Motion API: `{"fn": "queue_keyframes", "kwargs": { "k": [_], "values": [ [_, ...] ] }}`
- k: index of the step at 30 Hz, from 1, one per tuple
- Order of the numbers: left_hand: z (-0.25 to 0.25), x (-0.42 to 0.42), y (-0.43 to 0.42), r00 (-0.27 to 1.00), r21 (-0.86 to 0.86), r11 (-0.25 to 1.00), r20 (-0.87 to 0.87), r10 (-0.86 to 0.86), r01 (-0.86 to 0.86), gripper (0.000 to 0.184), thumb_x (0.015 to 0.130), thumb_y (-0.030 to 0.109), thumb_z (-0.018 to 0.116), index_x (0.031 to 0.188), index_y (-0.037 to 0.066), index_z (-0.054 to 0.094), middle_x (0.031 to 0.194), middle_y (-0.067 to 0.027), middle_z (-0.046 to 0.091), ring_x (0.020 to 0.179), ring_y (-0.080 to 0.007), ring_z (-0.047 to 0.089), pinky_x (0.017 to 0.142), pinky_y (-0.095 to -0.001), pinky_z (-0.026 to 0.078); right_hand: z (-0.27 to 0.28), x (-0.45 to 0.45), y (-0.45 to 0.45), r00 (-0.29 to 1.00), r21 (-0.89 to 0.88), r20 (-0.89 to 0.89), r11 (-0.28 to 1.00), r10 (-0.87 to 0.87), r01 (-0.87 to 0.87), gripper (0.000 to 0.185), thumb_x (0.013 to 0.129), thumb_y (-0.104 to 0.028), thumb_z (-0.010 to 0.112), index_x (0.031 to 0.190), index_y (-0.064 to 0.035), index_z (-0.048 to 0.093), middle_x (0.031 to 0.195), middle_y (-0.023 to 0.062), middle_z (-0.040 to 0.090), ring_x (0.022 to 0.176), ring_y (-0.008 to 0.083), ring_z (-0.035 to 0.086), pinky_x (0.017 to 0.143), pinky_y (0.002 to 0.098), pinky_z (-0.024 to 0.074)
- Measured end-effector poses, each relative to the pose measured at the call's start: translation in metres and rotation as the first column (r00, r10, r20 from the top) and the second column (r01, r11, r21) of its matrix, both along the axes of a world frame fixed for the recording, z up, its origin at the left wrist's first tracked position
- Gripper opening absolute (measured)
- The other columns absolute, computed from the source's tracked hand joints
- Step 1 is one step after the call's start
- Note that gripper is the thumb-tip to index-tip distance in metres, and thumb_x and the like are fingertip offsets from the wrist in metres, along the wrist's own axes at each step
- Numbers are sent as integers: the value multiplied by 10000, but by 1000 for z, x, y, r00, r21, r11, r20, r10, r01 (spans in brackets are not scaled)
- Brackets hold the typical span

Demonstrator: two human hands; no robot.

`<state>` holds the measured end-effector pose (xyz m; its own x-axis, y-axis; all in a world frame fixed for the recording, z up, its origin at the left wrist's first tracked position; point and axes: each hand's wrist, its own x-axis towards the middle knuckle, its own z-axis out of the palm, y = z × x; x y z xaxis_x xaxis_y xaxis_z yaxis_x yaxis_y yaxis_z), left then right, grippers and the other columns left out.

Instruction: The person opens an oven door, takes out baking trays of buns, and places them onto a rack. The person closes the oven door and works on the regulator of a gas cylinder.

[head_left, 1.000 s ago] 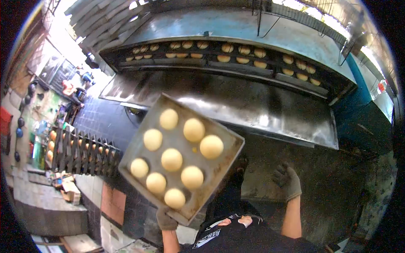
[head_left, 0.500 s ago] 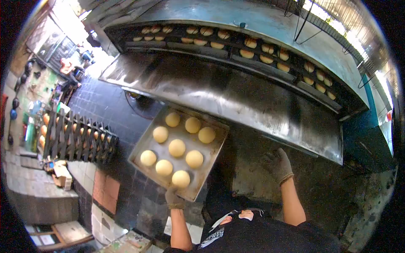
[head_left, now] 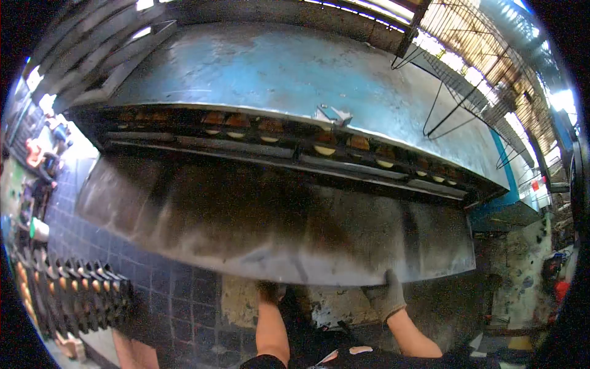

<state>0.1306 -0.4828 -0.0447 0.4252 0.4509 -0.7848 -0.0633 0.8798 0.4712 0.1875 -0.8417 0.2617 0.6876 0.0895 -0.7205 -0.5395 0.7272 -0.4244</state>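
Observation:
A wide metal door flap [head_left: 246, 209] spans the front of the blue oven [head_left: 264, 67]. At its lower edge, left of the middle, is my left hand [head_left: 270, 291], dark and gloved, with its fingers hidden. My right hand [head_left: 386, 296], in a grey glove, grips the same edge farther right, thumb upward against the metal and the other fingers partly hidden. Behind the flap, round breads [head_left: 324, 149] with pale sides and browned tops sit in a row in the oven opening. The tray of pale buns is out of view.
A dark rack [head_left: 80, 292] holding rolls stands at the lower left on the tiled floor [head_left: 184, 301]. Wire frames [head_left: 452, 101] rest above the oven at the right. Other people [head_left: 46, 150] are far off at the left edge.
The tray of pale buns has left view, and my left hand is off it and now at the flap's edge. My right hand has moved onto that edge. The camera view has shifted.

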Motion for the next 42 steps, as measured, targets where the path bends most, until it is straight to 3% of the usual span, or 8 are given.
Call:
{"fn": "queue_keyframes", "kwargs": {
  "k": [13, 21, 25, 27, 28, 30, 37, 42],
  "values": [
    [-46, 67, 7, 999, -45, 998, -14, -45, 44, 634, 1079, 276, 682, 1640, 60, 479, 1647, -165, 483, 1450, -384, 523, 1245, -547, 401, 36, 16, 31, 994, -98, -75, 992, -84, 77, 473, 1192, -406, 549, 1528, -81, 616, 1550, 189, 654, 1415, 406, 634, 1233, 631, 507],
    [70, 28, 13, 996, 305, 951, -80, -28, 51, 687, 1119, 344, 660, 1712, 93, 419, 1767, -159, 391, 1577, -390, 437, 1339, -544, 308, 76, 19, 8, 999, -210, 2, 977, -39, 39, 468, 1135, -439, 595, 1408, -66, 670, 1386, 181, 724, 1247, 401, 708, 1102, 604, 588],
    [245, 37, 32, 998, 842, 537, -68, 8, 53, 713, 1140, 378, 649, 1747, 109, 390, 1827, -156, 344, 1641, -393, 394, 1386, -543, 262, 164, 63, -4, 961, -480, 168, 870, 220, -115, 392, 1123, -380, 583, 1286, -44, 701, 1093, 153, 778, 911, 294, 746, 801, 491, 653],
    [337, 67, 51, 989, 990, 19, -142, -29, 142, 756, 1120, 420, 681, 1754, 129, 389, 1844, -183, 320, 1671, -422, 356, 1401, -563, 223, 166, 93, -20, 932, -418, 276, 902, 235, -103, 355, 1113, -360, 621, 1247, -45, 716, 1046, 141, 779, 864, 278, 735, 792, 461, 646],
    [384, 84, 62, 985, 942, -292, -174, 1, 167, 793, 1096, 454, 717, 1752, 145, 396, 1846, -210, 308, 1685, -450, 328, 1405, -584, 195, 158, 112, -25, 872, -652, 352, 758, 339, -31, 308, 1098, -314, 663, 1225, -41, 726, 1034, 135, 780, 852, 262, 728, 790, 429, 633],
    [449, 139, 76, 997, 803, -591, -78, 28, 79, 748, 1065, 493, 737, 1689, 140, 524, 1804, -255, 378, 1673, -469, 344, 1400, -589, 196, 186, 148, -13, 831, -539, 464, 842, 308, -11, 212, 1036, -144, 752, 1213, -28, 744, 1077, 109, 792, 933, 213, 725, 811, 377, 599],
    [492, 262, 113, 947, 552, -807, -320, 29, 212, 588, 1109, 482, 640, 1626, 201, 640, 1815, -149, 428, 1705, -455, 292, 1378, -675, 113, 223, 215, 143, 330, -710, 687, 695, 648, 113, 701, 988, -72, 749, 1641, -34, 497, 1487, 186, 704, 1160, 264, 767, 1011, 403, 625],
    [455, 295, 135, 950, 467, -857, -303, 77, 219, 666, 1164, 586, 480, 1744, 259, 489, 1911, -100, 195, 1778, -351, 20, 1397, -629, -30, 212, 249, 240, 340, -833, 553, 518, 761, 196, 869, 966, -199, 800, 1709, -14, 392, 1586, 274, 630, 1162, 323, 788, 991, 447, 636]
  ]
}}
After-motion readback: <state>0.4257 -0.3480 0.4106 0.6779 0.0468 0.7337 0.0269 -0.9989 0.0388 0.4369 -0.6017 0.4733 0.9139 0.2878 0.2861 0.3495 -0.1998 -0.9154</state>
